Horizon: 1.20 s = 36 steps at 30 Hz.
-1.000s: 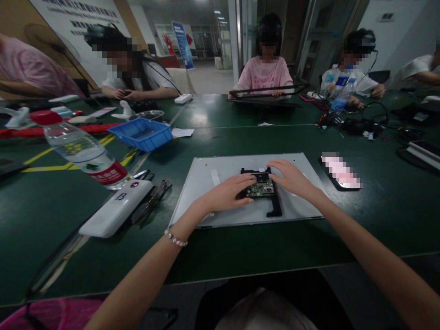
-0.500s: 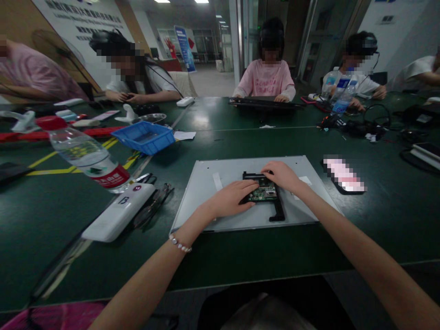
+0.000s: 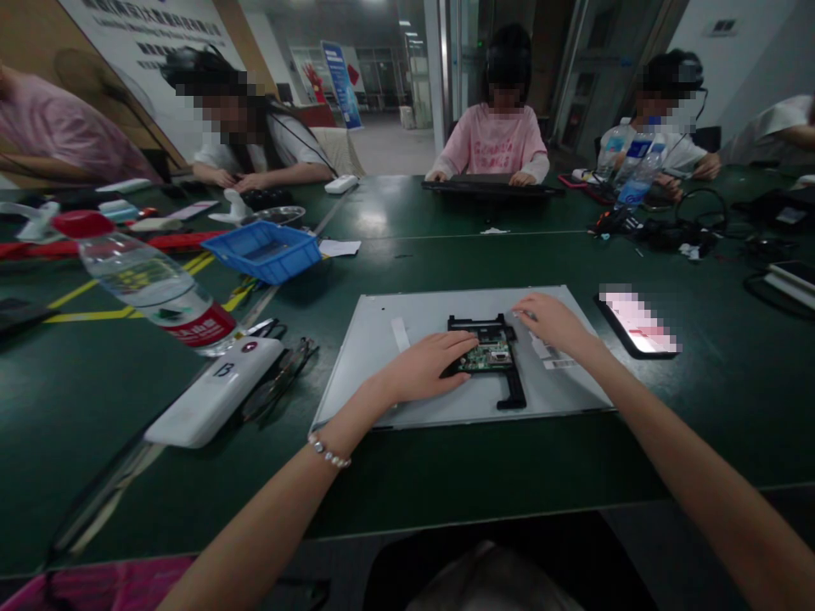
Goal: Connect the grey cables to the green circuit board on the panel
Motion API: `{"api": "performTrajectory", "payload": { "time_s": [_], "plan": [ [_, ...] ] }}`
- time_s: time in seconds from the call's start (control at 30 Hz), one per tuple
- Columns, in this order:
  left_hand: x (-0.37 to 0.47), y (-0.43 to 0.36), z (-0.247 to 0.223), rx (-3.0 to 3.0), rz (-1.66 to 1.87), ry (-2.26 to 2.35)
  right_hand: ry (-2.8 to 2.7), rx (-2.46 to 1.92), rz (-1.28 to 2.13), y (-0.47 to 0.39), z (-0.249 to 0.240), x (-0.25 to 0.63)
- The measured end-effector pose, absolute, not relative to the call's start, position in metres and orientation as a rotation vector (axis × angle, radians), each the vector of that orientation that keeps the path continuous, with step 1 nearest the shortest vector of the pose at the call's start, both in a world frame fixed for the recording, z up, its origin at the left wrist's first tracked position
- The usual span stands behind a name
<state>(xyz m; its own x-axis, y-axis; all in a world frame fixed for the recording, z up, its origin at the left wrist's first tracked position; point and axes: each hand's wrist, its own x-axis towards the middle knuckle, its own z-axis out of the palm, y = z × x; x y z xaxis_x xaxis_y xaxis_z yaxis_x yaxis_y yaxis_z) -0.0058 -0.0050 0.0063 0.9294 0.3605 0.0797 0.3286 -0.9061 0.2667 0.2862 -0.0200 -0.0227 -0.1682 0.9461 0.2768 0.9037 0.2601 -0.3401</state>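
Observation:
A black plastic bracket (image 3: 514, 386) lies on a pale grey metal panel (image 3: 375, 339), with a green circuit board (image 3: 496, 353) set in it. Across the bracket's left side rests my left hand (image 3: 428, 367), fingers stretched out flat over the board's edge and hiding part of both. My right hand (image 3: 548, 321) is just off the bracket's upper right corner, above the panel. Its thumb and fingertips are pinched together; whatever they hold is too small to name. A white label (image 3: 557, 361) shows on the panel below that hand.
Left of the panel are glasses (image 3: 278, 382), a white power bank (image 3: 216, 395), a tilted water bottle (image 3: 159, 288) and a blue tray (image 3: 267, 253). A phone (image 3: 638, 324) lies to the right. Across the green table, a person (image 3: 493, 148) handles a dark flat panel; others sit nearby.
My right hand has moved right, away from the bracket's top edge, uncovering its upper right corner. My left hand stays in place on the bracket.

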Motion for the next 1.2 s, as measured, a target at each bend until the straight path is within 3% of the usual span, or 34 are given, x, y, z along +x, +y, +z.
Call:
{"api": "performTrajectory", "payload": {
  "time_s": [0.17, 0.37, 0.5, 0.97, 1.2],
  "plan": [
    [-0.006, -0.005, 0.006, 2.835, 0.174, 0.535, -2.06, -1.621, 0.209, -0.029, -0.018, 0.296],
    [-0.005, -0.005, 0.007, 2.834, 0.179, 0.534, -1.963, -1.645, 0.606, -0.048, -0.014, 0.309],
    [-0.004, -0.006, 0.007, 2.844, 0.175, 0.528, -2.009, -1.693, 0.67, -0.051, -0.011, 0.306],
    [-0.005, -0.005, 0.006, 2.879, 0.166, 0.546, -2.107, -1.844, -0.058, -0.042, -0.022, 0.278],
    [-0.005, -0.007, 0.007, 2.896, 0.164, 0.548, -2.136, -1.882, -0.194, -0.042, -0.022, 0.273]
  ]
}}
